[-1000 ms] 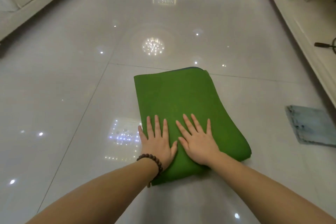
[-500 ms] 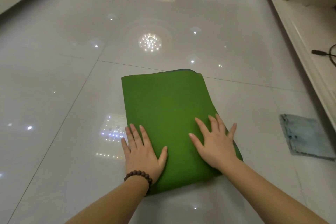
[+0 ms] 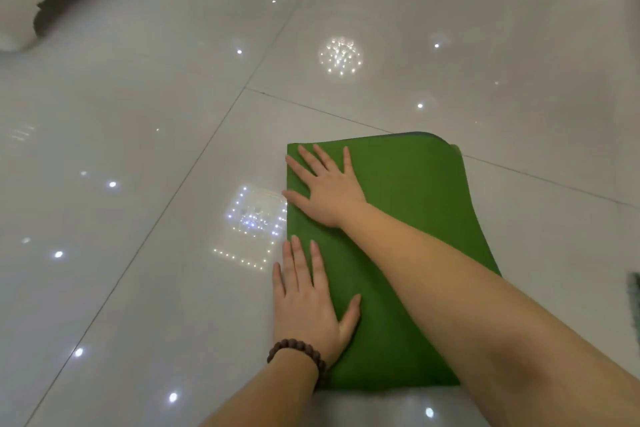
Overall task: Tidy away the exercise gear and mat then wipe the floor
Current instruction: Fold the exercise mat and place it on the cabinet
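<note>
The folded green exercise mat (image 3: 408, 218) lies flat on the glossy tiled floor (image 3: 138, 184), right of centre in the view. The left hand (image 3: 308, 308), with a bracelet of dark beads (image 3: 298, 354) on its wrist, presses on the mat's near left edge with straight fingers, holding nothing. The right hand (image 3: 325, 187) crosses over and lies flat near the far left corner, fingers spread, also gripping nothing.

Glossy pale tiled floor (image 3: 145, 156) reflects ceiling lights (image 3: 340, 55).
</note>
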### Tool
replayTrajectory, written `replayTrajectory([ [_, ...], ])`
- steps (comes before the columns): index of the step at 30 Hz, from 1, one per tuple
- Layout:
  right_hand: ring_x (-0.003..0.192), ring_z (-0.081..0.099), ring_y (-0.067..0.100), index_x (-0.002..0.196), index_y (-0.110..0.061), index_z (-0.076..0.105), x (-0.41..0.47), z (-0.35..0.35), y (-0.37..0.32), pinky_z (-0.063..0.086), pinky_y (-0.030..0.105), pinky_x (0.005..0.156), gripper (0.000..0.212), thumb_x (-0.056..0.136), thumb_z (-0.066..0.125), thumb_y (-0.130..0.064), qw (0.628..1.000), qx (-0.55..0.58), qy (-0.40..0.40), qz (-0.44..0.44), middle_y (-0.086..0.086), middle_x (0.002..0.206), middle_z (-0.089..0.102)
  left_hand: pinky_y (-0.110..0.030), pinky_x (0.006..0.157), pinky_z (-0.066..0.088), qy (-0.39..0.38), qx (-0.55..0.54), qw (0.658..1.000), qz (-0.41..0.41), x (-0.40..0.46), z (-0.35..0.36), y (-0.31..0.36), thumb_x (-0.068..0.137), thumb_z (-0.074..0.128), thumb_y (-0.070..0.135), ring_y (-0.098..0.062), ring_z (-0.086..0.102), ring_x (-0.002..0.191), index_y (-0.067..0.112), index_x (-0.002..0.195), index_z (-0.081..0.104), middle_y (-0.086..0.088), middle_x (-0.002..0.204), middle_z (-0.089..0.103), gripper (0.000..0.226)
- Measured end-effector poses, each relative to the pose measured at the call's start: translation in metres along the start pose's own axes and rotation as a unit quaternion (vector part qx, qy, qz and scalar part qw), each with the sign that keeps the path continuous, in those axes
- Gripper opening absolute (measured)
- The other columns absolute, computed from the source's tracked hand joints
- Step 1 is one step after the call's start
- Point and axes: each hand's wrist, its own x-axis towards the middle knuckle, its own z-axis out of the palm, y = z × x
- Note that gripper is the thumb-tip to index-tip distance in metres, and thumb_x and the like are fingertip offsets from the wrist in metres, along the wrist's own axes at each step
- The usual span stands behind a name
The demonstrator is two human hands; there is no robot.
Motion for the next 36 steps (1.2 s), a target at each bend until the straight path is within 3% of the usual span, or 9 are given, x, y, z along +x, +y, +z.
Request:
replayTrajectory([
  [2,0.146,-0.015,0.017,0.148,-0.042,-0.008,-0.010,0.002,0.035,-0.010,0.058,0.113,0.069,0.088,0.006,-0.073,1.000,0.000,0.015,0.024,-0.007,0.160,-0.011,-0.053,0.111,0.020,0.001,0.001,1.000,0.002,0.000,-0.001,0.000,0.082,0.031,0.070,-0.037,0.014,0.146,0.001,0.150,0.024,-0.025,0.156,0.017,0.096],
  [8,0.146,-0.012,0.023,0.148,-0.042,-0.009,-0.049,0.018,0.129,-0.005,0.049,0.118,0.078,0.081,0.000,-0.081,0.968,0.042,0.032,0.245,-0.002,0.160,-0.011,-0.052,0.112,0.017,0.006,0.013,1.000,0.007,0.002,0.000,-0.002,0.084,0.029,0.069,-0.035,0.006,0.147,0.003,0.151,0.020,-0.023,0.158,0.012,0.094],
  [14,0.145,-0.016,0.030,0.149,-0.039,-0.011,-0.073,0.020,0.092,-0.004,0.060,0.114,0.071,0.087,0.003,-0.072,0.957,0.073,0.023,0.280,0.005,0.159,-0.017,-0.049,0.117,0.019,-0.002,-0.010,1.000,-0.004,0.000,-0.002,-0.004,0.086,0.023,0.066,-0.030,-0.001,0.148,0.009,0.153,0.013,-0.016,0.160,0.003,0.089],
  [18,0.143,-0.022,0.033,0.146,-0.045,-0.015,-0.157,0.037,0.033,-0.010,0.066,0.109,0.067,0.086,0.001,-0.072,0.970,0.061,-0.005,0.234,0.005,0.157,-0.021,-0.049,0.118,0.017,-0.004,-0.033,0.999,-0.009,-0.002,-0.002,-0.004,0.088,0.018,0.058,-0.029,-0.003,0.148,0.013,0.154,0.013,-0.011,0.161,0.002,0.080],
  [22,0.146,-0.014,0.031,0.146,-0.050,-0.004,-0.227,0.056,0.001,-0.006,0.063,0.112,0.065,0.087,0.008,-0.074,0.980,0.056,-0.004,0.191,0.001,0.159,-0.010,-0.046,0.119,0.010,0.000,-0.061,0.998,-0.013,-0.005,-0.003,-0.006,0.086,0.018,0.059,-0.035,0.003,0.147,0.020,0.154,0.016,-0.006,0.162,0.003,0.079],
  [25,0.147,-0.009,0.024,0.144,-0.054,-0.002,-0.265,0.065,0.026,0.001,0.059,0.115,0.065,0.084,0.008,-0.078,0.979,0.060,0.008,0.194,-0.007,0.160,-0.004,-0.044,0.121,0.008,-0.011,-0.078,0.997,-0.013,-0.005,-0.005,-0.007,0.085,0.021,0.062,-0.038,0.002,0.146,0.027,0.154,0.012,-0.004,0.162,-0.005,0.078],
  [30,0.147,-0.006,0.024,0.144,-0.055,-0.007,-0.278,0.069,0.068,0.011,0.053,0.117,0.070,0.081,0.011,-0.080,0.933,0.133,0.000,0.333,-0.008,0.159,-0.015,-0.041,0.117,0.024,-0.006,-0.181,0.983,-0.032,-0.008,-0.009,-0.006,0.090,0.049,0.056,-0.029,0.005,0.148,0.040,0.152,0.015,-0.004,0.159,-0.019,0.072],
  [33,0.147,-0.007,0.025,0.147,-0.047,-0.007,-0.259,0.063,0.081,0.004,0.051,0.118,0.078,0.082,0.021,-0.079,0.921,0.178,-0.013,0.346,0.000,0.160,-0.015,-0.033,0.106,0.036,-0.020,-0.263,0.963,-0.058,-0.003,-0.018,-0.007,0.088,0.057,0.052,-0.025,0.027,0.143,0.045,0.147,0.025,0.003,0.161,-0.012,0.068],
  [36,0.148,-0.004,0.024,0.149,-0.041,-0.007,-0.235,0.051,0.104,0.002,0.045,0.119,0.086,0.083,0.037,-0.075,0.903,0.260,-0.003,0.342,0.008,0.160,-0.009,-0.023,0.099,0.028,-0.050,-0.344,0.934,-0.080,0.003,-0.027,-0.008,0.088,0.062,0.043,-0.021,0.031,0.140,0.044,0.144,0.032,0.007,0.161,-0.003,0.064],
])
